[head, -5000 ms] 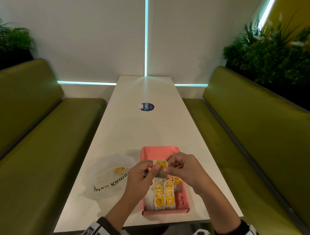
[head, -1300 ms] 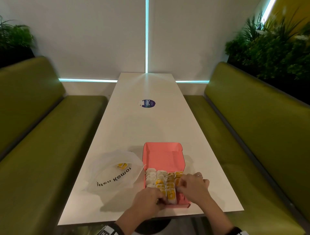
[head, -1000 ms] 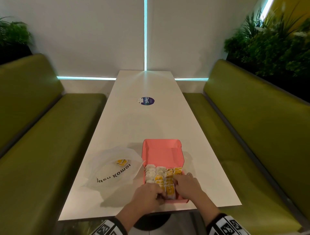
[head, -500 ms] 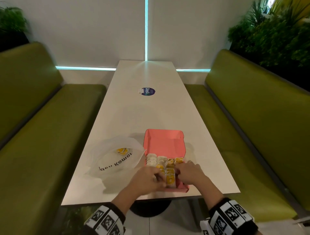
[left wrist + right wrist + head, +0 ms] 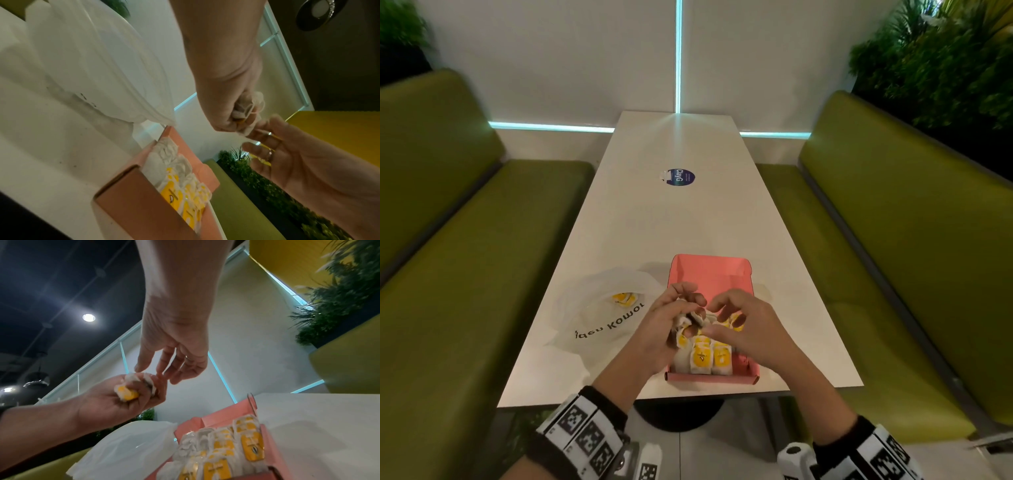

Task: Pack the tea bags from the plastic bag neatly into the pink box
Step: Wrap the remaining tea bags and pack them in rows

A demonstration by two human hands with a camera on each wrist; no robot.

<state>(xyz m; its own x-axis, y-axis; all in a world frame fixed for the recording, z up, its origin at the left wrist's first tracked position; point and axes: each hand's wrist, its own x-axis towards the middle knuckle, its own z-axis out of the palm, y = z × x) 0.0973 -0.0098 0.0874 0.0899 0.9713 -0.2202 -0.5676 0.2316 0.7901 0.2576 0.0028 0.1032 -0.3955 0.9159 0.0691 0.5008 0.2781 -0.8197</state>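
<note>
White table (image 5: 688,219) | left hand (image 5: 664,329) clutches tea bags (image 5: 127,391) | right hand (image 5: 743,325) loose, empty

The pink box (image 5: 710,274) lies open on the white table (image 5: 688,219), near its front edge, lid flap tilted up at the far side. Rows of white tea bags (image 5: 709,358) with yellow tags stand packed in the box's near part; its far part is bare. Above the box, a crumpled bunch of tea bags (image 5: 131,388) sits in curled fingers. Just left of the box lies the translucent white plastic bag (image 5: 599,315), dark lettering on it, one yellow-tagged tea bag (image 5: 624,298) inside.
</note>
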